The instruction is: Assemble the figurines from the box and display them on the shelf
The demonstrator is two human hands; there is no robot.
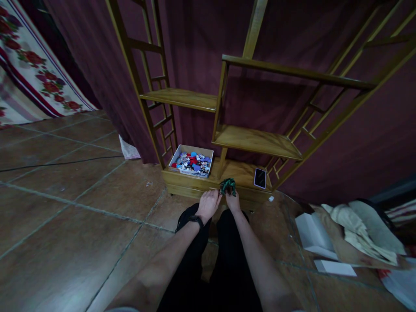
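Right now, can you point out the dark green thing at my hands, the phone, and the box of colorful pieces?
Dark green thing (228, 186): head view, on its visible middle.
Phone (260, 178): head view, middle of its dark screen.
Box of colorful pieces (194, 173): head view, on its near wall.

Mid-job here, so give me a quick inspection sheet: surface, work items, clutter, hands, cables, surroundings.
Surface: wooden display shelf, lowest level bearing the box and phone.
Work items: shiny dark green item, too small to identify; white cardboard box of small multicoloured pieces.
Clutter: phone at the lowest level's right; white boxlike piece and pale cloth at far right.
Hands: left hand and right hand both hold the green item.
Cables: thin black cable across the floor, left.
Surroundings: maroon curtain behind; floral fabric left; tiled floor.
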